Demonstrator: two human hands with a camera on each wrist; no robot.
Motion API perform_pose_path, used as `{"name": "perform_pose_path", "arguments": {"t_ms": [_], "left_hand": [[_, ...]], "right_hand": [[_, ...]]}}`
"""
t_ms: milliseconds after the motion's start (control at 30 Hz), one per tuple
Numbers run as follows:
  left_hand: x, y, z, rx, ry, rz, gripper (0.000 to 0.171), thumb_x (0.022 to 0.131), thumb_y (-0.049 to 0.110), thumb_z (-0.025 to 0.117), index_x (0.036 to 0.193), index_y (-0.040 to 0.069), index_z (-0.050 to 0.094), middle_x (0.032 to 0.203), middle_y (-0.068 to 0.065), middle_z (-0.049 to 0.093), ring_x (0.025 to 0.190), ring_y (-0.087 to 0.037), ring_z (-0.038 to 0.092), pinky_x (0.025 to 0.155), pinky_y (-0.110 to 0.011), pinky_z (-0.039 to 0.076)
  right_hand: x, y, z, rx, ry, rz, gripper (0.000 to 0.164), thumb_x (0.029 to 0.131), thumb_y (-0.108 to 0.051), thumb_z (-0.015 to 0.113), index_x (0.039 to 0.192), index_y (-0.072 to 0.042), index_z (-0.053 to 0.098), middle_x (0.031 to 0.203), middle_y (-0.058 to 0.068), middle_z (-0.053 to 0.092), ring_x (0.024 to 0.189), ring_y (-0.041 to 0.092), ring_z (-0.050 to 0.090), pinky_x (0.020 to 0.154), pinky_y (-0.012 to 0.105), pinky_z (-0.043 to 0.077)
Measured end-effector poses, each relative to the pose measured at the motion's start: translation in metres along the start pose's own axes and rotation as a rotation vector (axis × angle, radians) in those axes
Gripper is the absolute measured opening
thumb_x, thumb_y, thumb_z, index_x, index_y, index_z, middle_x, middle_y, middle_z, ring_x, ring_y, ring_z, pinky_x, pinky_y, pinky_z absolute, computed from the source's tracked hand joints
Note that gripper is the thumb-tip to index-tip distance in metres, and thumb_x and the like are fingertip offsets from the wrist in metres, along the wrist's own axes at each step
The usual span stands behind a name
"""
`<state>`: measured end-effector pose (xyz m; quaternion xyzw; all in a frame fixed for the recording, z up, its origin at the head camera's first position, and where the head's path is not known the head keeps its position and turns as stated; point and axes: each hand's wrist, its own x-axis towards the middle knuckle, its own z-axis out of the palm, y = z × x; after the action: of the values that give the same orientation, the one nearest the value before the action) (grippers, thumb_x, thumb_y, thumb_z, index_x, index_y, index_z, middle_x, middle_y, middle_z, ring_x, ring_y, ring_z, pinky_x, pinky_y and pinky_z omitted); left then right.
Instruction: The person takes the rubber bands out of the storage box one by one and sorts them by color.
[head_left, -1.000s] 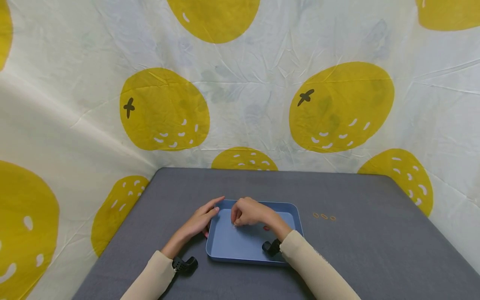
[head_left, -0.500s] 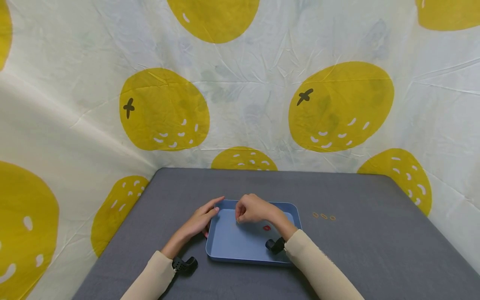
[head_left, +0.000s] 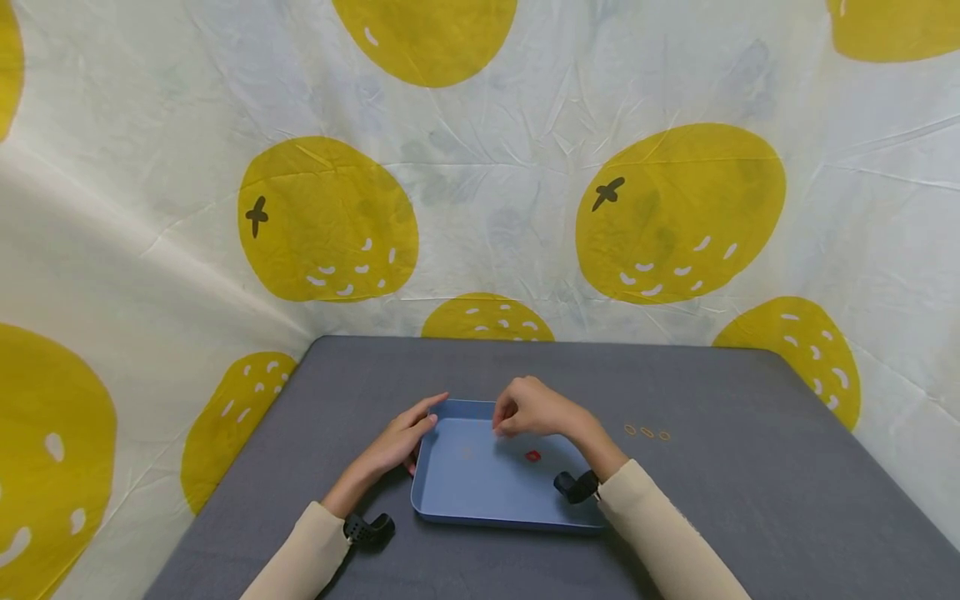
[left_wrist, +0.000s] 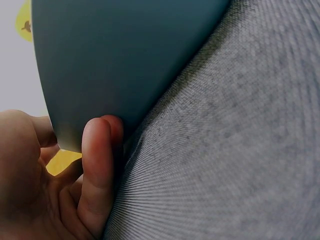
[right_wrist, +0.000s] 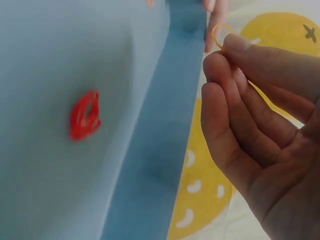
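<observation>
A shallow blue tray (head_left: 487, 492) lies on the grey table. My left hand (head_left: 403, 435) holds its left side near the far corner; in the left wrist view, fingertips (left_wrist: 97, 140) press on the outer wall. Above the far part of the tray, my right hand (head_left: 528, 408) pinches a thin orange-yellow rubber band (right_wrist: 214, 35) between thumb and index finger, its loop sticking out past the tips. On the tray floor below lies a small red looped bundle (right_wrist: 85, 117), perhaps bands. A faint pale pinkish thing (head_left: 467, 451) lies farther left in the tray.
Three orange-yellow loops (head_left: 647, 432) lie in a row on the grey tabletop (head_left: 735, 500), right of the tray. A white curtain (head_left: 495, 208) with large yellow fruit prints hangs behind and beside the table. Each wrist wears a black camera (head_left: 576, 487).
My right hand has risen and moved right, away from the pale thing in the tray, with its fingers still pinched. The red bundle now shows fully. My left hand has stayed put.
</observation>
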<state>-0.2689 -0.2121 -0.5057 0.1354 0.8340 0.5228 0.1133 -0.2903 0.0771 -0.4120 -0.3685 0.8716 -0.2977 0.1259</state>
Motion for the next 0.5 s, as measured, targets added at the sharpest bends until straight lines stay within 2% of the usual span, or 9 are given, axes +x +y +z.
{"name": "perform_pose_path", "arguments": {"t_ms": [267,367,500], "left_hand": [[0.001,-0.001,-0.001,-0.001,-0.003,-0.003,0.048,0.112,0.035,0.045,0.159,0.035,0.04,0.102,-0.015,0.057,0.045,-0.016,0.053,0.041,-0.034,0.054],[0.001,-0.001,-0.001,-0.005,-0.004,-0.008,0.048,0.112,0.035,0.046,0.16,0.034,0.04,0.102,-0.016,0.056,0.044,-0.016,0.053,0.041,-0.034,0.053],[0.001,0.0,-0.001,-0.002,-0.003,-0.008,0.048,0.111,0.037,0.046,0.159,0.035,0.04,0.103,-0.017,0.056,0.044,-0.016,0.053,0.041,-0.034,0.053]], "right_hand": [[-0.024,0.009,-0.018,0.095,0.031,0.003,0.009,0.093,-0.011,0.077,0.089,-0.004,0.08,0.085,0.015,0.078,0.075,0.034,0.074,0.063,0.024,0.057],[-0.034,0.013,-0.025,0.095,0.055,0.021,0.009,0.093,-0.014,0.077,0.089,-0.007,0.08,0.086,0.015,0.078,0.076,0.032,0.074,0.064,0.025,0.057],[-0.047,0.02,-0.033,0.082,0.096,0.059,0.009,0.094,-0.017,0.077,0.088,-0.011,0.081,0.084,0.009,0.078,0.073,0.02,0.071,0.064,0.026,0.057]]}}
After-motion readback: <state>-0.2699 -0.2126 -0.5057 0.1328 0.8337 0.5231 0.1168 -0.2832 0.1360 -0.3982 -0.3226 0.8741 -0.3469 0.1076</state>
